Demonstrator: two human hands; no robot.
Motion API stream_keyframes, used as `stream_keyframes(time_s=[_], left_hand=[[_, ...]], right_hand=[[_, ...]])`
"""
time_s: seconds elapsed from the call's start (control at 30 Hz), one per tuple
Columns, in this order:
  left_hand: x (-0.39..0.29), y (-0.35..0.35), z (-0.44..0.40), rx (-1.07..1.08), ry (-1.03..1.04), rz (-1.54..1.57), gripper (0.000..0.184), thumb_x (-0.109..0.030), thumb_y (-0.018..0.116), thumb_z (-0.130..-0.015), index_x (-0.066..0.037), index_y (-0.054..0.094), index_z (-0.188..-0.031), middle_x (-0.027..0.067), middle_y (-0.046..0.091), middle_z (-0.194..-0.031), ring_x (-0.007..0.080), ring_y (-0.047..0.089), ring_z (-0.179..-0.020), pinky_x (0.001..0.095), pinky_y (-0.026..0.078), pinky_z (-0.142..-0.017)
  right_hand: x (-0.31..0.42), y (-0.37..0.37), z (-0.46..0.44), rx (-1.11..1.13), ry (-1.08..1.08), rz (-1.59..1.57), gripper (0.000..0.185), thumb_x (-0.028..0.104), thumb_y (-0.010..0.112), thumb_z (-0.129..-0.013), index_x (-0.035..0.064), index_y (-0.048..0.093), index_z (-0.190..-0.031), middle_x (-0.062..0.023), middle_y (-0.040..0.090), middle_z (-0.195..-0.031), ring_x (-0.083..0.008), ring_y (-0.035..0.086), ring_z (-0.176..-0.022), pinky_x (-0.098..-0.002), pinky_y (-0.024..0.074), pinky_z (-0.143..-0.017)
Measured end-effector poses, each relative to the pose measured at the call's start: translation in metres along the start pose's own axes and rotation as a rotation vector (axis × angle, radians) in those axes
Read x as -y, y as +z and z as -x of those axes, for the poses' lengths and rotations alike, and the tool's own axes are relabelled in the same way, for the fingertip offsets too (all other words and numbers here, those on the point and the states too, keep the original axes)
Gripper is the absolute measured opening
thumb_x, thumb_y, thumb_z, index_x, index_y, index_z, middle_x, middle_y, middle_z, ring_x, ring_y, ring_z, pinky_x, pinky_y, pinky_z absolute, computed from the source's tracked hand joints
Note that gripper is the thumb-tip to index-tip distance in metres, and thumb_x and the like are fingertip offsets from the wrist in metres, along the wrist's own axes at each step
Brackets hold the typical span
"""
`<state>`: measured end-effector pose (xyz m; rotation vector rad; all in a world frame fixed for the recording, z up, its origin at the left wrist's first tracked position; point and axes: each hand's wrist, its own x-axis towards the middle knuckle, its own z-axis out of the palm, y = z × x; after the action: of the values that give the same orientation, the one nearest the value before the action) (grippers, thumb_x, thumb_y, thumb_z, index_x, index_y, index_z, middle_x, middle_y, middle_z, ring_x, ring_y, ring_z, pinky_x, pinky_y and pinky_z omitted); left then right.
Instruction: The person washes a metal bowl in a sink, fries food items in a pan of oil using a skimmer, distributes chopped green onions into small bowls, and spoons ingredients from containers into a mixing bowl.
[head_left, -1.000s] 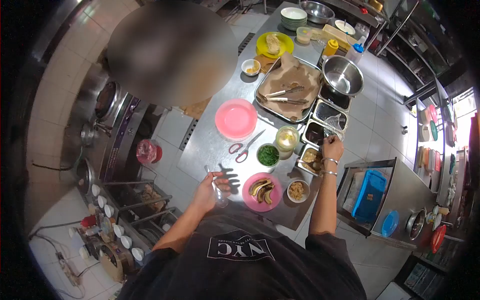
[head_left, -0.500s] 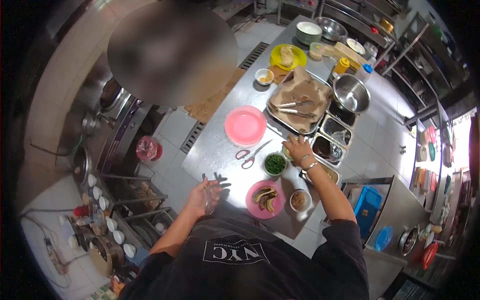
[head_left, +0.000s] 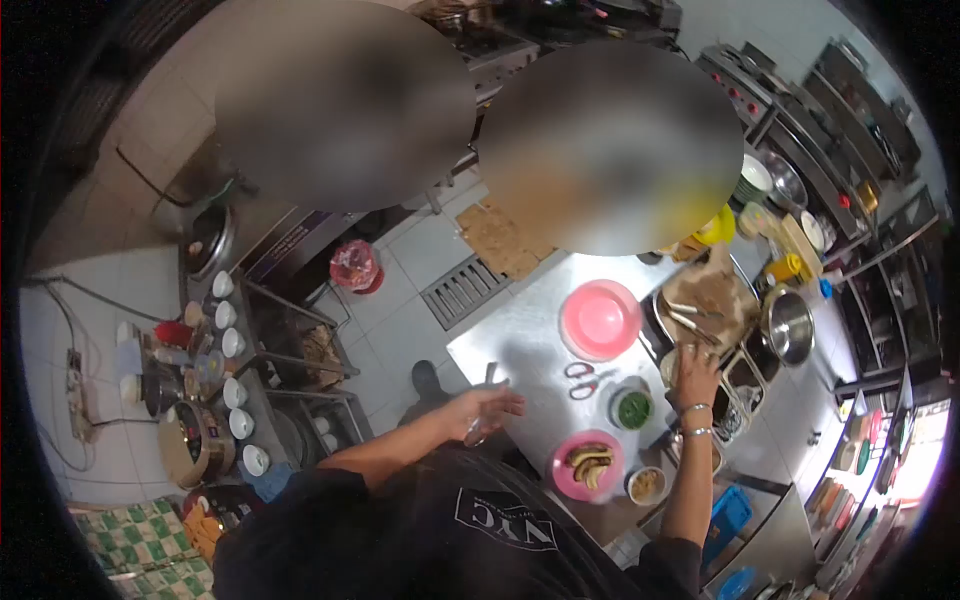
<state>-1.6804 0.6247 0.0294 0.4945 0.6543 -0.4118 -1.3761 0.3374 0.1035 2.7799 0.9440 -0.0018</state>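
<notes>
A slim metal utensil (head_left: 474,428), its kind unclear, is held in my left hand (head_left: 490,408) off the table's left edge. My right hand (head_left: 697,372) reaches down beside the tray's near corner, its fingers curled over a pale round thing (head_left: 669,367) that they mostly hide. Red-handled scissors (head_left: 580,381) lie on the steel table between the two hands. Close to my right forearm stands a bowl of chopped greens (head_left: 634,410). Nearer my body are a pink plate with browned banana-like pieces (head_left: 590,466) and a small bowl of brownish food (head_left: 646,485).
Stacked pink plates (head_left: 601,320) and a paper-lined tray (head_left: 715,300) with tongs (head_left: 692,310) occupy the table's far part. Metal containers (head_left: 741,385) and a steel pot (head_left: 788,328) line the right side. A red bin (head_left: 357,267) stands on the floor; blurred people are beyond the table.
The view has swung left, so the table appears farther right. My left hand still carries the utensil. My right hand stays near the tray's corner, now covering more of the pale thing.
</notes>
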Motion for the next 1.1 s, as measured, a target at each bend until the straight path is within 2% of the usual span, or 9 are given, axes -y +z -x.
stream_keyframes(time_s=[0.23, 0.3, 0.4, 0.5, 0.67, 0.77, 0.97, 1.07, 1.1], left_hand=[[-0.094, -0.057, 0.006, 0.288, 0.105, -0.120, 0.059, -0.047, 0.038, -0.103, 0.000, 0.045, -0.139, 0.0195, 0.057, -0.132, 0.0117, 0.056, -0.052, 0.0231, 0.048, -0.042], [-0.127, -0.072, 0.018, 0.380, 0.156, -0.136, 0.081, -0.069, 0.029, -0.095, -0.001, 0.041, -0.139, 0.0203, 0.058, -0.129, 0.0113, 0.057, -0.051, 0.0238, 0.049, -0.043], [-0.165, -0.124, 0.028, 0.447, 0.114, -0.090, 0.087, -0.075, 0.027, -0.091, -0.004, 0.039, -0.142, 0.0185, 0.056, -0.131, 0.0115, 0.057, -0.051, 0.0229, 0.048, -0.043], [-0.215, -0.163, 0.060, 0.840, 0.298, -0.036, 0.079, -0.074, 0.035, -0.091, -0.009, 0.046, -0.134, 0.0121, 0.058, -0.124, 0.0108, 0.063, -0.068, 0.0213, 0.049, -0.044], [-0.285, -0.191, 0.121, 0.223, 0.582, -0.349, 0.074, -0.070, 0.036, -0.094, -0.009, 0.044, -0.136, 0.0103, 0.058, -0.124, 0.0130, 0.065, -0.082, 0.0245, 0.054, -0.056], [-0.295, -0.226, 0.094, 0.199, 0.951, -0.453, 0.064, -0.057, 0.041, -0.098, -0.008, 0.043, -0.139, 0.0086, 0.059, -0.124, 0.0153, 0.061, -0.106, 0.0326, 0.055, -0.079], [-0.363, -0.235, 0.065, 0.084, 0.918, -1.192, 0.062, -0.048, 0.044, -0.096, -0.008, 0.038, -0.143, 0.0087, 0.053, -0.136, 0.0211, 0.054, -0.122, 0.0380, 0.048, -0.099], [-0.393, -0.178, 0.040, 0.364, 0.342, -0.084, 0.082, -0.065, 0.047, -0.087, -0.009, 0.036, -0.145, 0.0108, 0.049, -0.140, 0.0273, 0.053, -0.125, 0.0421, 0.043, -0.107], [-0.399, -0.175, 0.018, 0.372, 0.301, -0.102, 0.082, -0.065, 0.047, -0.087, -0.009, 0.036, -0.145, 0.0108, 0.049, -0.140, 0.0273, 0.053, -0.125, 0.0421, 0.043, -0.107]], right_hand=[[0.197, -0.152, -0.025, -0.090, -0.156, -0.293, 0.094, 0.018, 0.086, -0.052, 0.0162, 0.044, -0.136, -0.0146, 0.048, -0.132, -0.0396, 0.048, -0.118, -0.0483, 0.0486, -0.089], [0.267, -0.176, -0.043, -0.072, -0.258, -0.409, 0.093, 0.018, 0.086, -0.053, 0.0143, 0.044, -0.136, -0.0158, 0.049, -0.129, -0.0392, 0.050, -0.116, -0.0473, 0.0492, -0.089], [0.364, -0.205, -0.071, 0.049, -0.327, -0.647, 0.090, 0.024, 0.086, -0.055, 0.0110, 0.044, -0.133, -0.0176, 0.050, -0.124, -0.0403, 0.053, -0.110, -0.0470, 0.0502, -0.089], [0.441, -0.231, -0.099, 0.053, -0.384, -0.707, 0.095, 0.032, 0.087, -0.055, 0.0093, 0.043, -0.135, -0.0206, 0.051, -0.121, -0.0428, 0.055, -0.108, -0.0482, 0.0502, -0.090], [0.517, -0.245, -0.142, 0.084, -0.452, -0.648, 0.095, 0.042, 0.086, -0.060, 0.0078, 0.042, -0.136, -0.0239, 0.051, -0.121, -0.0451, 0.057, -0.106, -0.0477, 0.0510, -0.089], [0.542, -0.246, -0.166, 0.159, -0.414, -0.658, 0.098, 0.044, 0.086, -0.061, 0.0078, 0.040, -0.140, -0.0269, 0.050, -0.125, -0.0454, 0.058, -0.106, -0.0485, 0.0524, -0.087], [0.541, -0.211, -0.204, 0.006, -0.291, -0.653, 0.090, 0.037, 0.084, -0.064, 0.0118, 0.043, -0.140, -0.0254, 0.051, -0.126, -0.0446, 0.058, -0.104, -0.0466, 0.0532, -0.086], [0.524, -0.193, -0.226, -0.061, -0.162, -0.627, 0.090, 0.034, 0.085, -0.063, 0.0122, 0.043, -0.140, -0.0256, 0.049, -0.129, -0.0449, 0.057, -0.104, -0.0461, 0.0536, -0.086], [0.516, -0.189, -0.234, -0.099, -0.114, -0.612, 0.091, 0.032, 0.086, -0.062, 0.0121, 0.043, -0.140, -0.0257, 0.049, -0.130, -0.0451, 0.056, -0.105, -0.0462, 0.0538, -0.086]])
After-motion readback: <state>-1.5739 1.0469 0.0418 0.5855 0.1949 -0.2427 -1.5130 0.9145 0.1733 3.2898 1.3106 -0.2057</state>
